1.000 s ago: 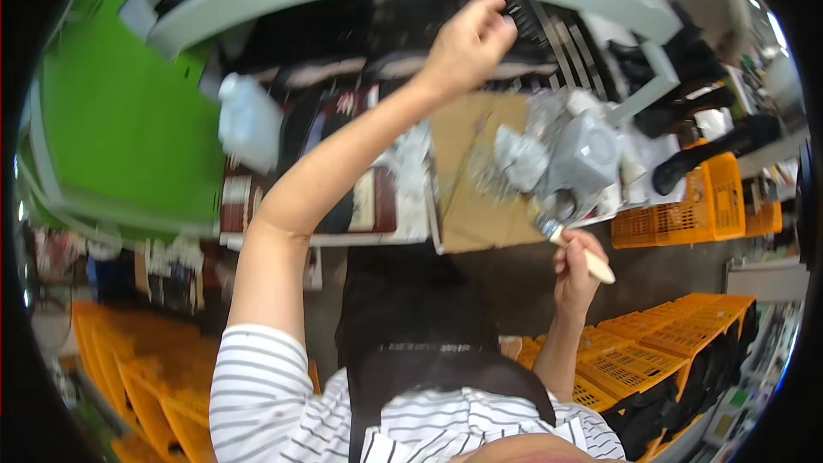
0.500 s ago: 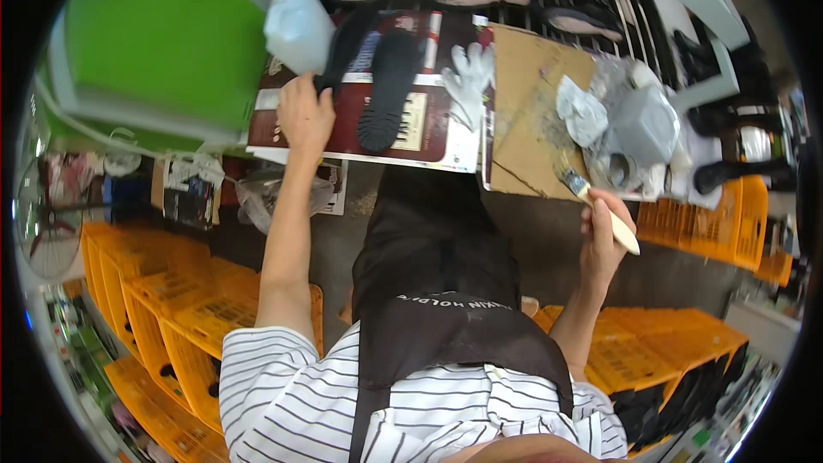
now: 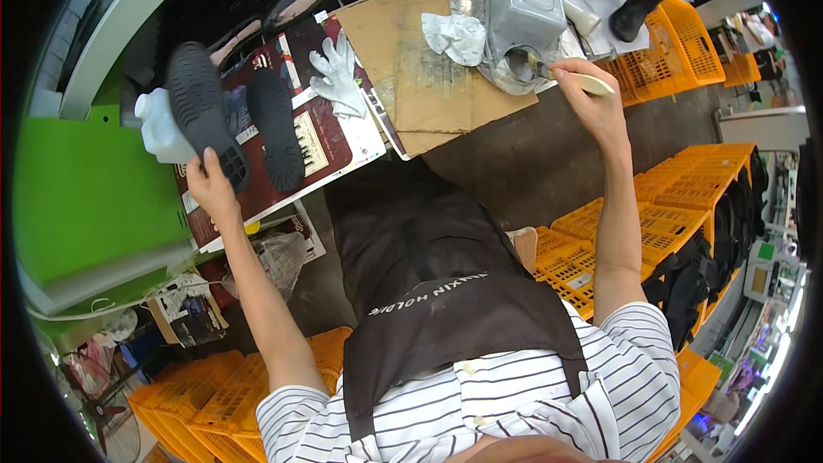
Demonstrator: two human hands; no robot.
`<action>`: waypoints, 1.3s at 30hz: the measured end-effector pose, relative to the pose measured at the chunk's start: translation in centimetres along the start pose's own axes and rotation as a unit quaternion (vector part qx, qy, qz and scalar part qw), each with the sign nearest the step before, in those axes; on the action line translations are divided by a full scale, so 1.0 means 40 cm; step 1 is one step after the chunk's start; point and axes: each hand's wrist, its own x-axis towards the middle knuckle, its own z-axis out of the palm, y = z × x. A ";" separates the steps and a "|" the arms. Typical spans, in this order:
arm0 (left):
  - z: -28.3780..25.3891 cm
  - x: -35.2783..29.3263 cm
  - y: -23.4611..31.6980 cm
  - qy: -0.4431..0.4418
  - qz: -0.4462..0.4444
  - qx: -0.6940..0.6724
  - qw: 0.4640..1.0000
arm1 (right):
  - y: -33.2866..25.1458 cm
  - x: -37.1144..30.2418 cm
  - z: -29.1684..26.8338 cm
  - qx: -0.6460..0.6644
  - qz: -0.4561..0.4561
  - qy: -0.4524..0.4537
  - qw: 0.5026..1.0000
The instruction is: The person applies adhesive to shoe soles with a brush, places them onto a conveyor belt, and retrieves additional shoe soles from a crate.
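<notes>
My left hand [image 3: 213, 186] grips the heel end of a black shoe sole [image 3: 206, 111], its treaded side showing and tilted up from the table. A second black sole [image 3: 274, 129] lies flat to its right. In my right hand [image 3: 591, 103] is a paintbrush with a cream handle [image 3: 593, 84]; its bristles dip into the mouth of a plastic-wrapped container [image 3: 519, 64], where the tip is hidden. Behind that container stands a cloudy square plastic jug [image 3: 527, 9]. A crumpled white cloth [image 3: 454, 37] lies beside it.
A white glove [image 3: 339, 77] lies on the maroon printed board [image 3: 330, 150], next to brown cardboard [image 3: 411, 107]. A whitish plastic bottle [image 3: 163, 129] stands at the left by a green panel [image 3: 94, 197]. Orange crates [image 3: 677, 51] stand right of the table. Shoes line the rack behind.
My view has turned to the right. The brush has moved from the cardboard's front edge into the container. My left hand has raised the left sole, turning its tread into view.
</notes>
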 end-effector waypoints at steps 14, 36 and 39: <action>0.123 -0.169 0.286 -0.204 -0.193 -0.632 0.722 | 0.093 0.090 0.068 0.026 0.132 -0.015 0.991; 0.252 -0.254 0.367 -0.294 -0.208 -0.600 0.714 | 0.081 0.002 0.076 0.111 0.155 0.083 0.978; 0.261 -0.257 0.369 -0.342 -0.160 -0.598 0.707 | 0.063 -0.027 0.057 0.133 0.153 0.128 0.971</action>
